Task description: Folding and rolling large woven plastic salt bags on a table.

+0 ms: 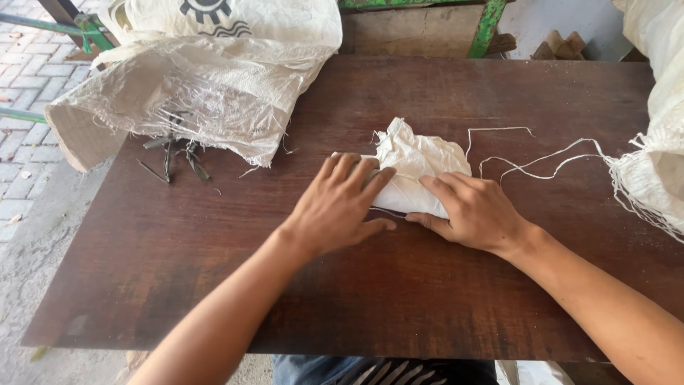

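Single head-worn view – looking steeply down, close over brown table (pixel 178 271), facing forward

Bare forearms, no sleeves; blue jeans at the lap

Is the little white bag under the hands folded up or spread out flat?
Folded up. The small white bag is a bunched, creased bundle on the table, with the left hand and right hand pressing it.

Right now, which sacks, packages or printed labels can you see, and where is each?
Woven sack: far left of the table, crumpled, off-white, frayed edge, dark round printed emblem on top.
Second sack: right edge, off-white, loose threads trailing.
Folded white piece: table centre, under left hand and right hand.
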